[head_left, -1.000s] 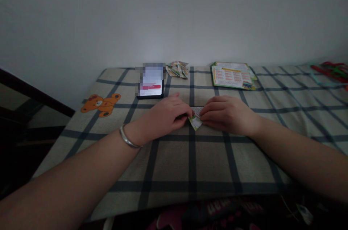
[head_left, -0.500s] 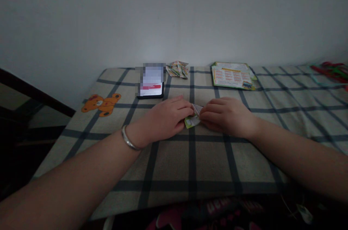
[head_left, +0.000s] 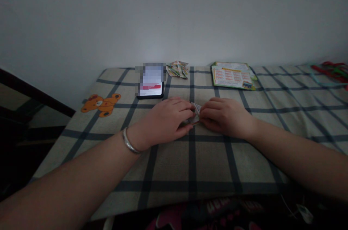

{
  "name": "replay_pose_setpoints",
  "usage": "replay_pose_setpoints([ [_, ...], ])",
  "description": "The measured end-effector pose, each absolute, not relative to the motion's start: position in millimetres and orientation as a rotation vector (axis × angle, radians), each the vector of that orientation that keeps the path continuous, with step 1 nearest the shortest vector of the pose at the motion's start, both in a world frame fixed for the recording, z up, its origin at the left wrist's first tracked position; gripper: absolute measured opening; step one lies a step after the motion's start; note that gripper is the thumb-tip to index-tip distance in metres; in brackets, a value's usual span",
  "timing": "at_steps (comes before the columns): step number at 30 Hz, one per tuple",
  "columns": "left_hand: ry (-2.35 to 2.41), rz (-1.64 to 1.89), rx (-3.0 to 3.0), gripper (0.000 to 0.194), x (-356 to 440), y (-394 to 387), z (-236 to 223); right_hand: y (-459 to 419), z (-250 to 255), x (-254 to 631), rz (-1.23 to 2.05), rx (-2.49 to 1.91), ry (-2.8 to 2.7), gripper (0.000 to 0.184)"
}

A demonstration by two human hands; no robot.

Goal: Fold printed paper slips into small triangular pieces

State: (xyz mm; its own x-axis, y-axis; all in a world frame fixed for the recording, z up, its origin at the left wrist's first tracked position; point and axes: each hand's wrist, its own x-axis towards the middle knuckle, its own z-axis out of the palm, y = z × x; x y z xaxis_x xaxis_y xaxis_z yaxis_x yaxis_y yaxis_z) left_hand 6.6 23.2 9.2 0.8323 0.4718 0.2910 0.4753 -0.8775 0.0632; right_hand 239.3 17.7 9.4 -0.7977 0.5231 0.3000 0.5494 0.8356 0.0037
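A small folded piece of printed paper (head_left: 197, 109) lies low over the checked tablecloth, between my two hands. My left hand (head_left: 174, 117), with a silver bangle at the wrist, pinches its left side between thumb and fingers. On the other side, my right hand (head_left: 224, 116) has its fingers closed on the paper's right edge. Most of the paper is hidden by my fingers; a striped grey and white part shows in the gap.
Behind my left hand a phone (head_left: 151, 81) with a lit screen lies by a folded paper shape (head_left: 177, 69). Printed leaflets (head_left: 231, 76) are stacked at the back right. A bear picture (head_left: 101, 105) is at the left; red and green items (head_left: 333, 71) lie far right.
My left thumb has moved right along the paper's near edge, and the green corner that stuck out there is no longer visible. My right hand has barely moved.
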Motion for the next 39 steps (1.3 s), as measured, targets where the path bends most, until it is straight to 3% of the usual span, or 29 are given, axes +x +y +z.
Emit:
replay_pose_setpoints([
  [7,-0.795,-0.476,-2.951,0.014,9.1,25.3,12.0,16.5,9.0,235.6,-0.125,-0.899,-2.683,0.021],
  [21,-0.955,-0.517,-2.889,0.019,12.9,22.4,10.4,17.3,9.2,232.7,-0.167,-1.077,-2.604,0.020],
  [30,-1.034,-0.498,-2.903,0.017,14.8,21.4,12.4,20.7,9.8,235.6,0.054,-1.116,-2.563,0.016],
  [39,-1.072,-0.568,-2.927,0.015,14.9,21.8,12.2,20.5,10.4,232.5,-0.122,-1.226,-2.578,0.020],
])
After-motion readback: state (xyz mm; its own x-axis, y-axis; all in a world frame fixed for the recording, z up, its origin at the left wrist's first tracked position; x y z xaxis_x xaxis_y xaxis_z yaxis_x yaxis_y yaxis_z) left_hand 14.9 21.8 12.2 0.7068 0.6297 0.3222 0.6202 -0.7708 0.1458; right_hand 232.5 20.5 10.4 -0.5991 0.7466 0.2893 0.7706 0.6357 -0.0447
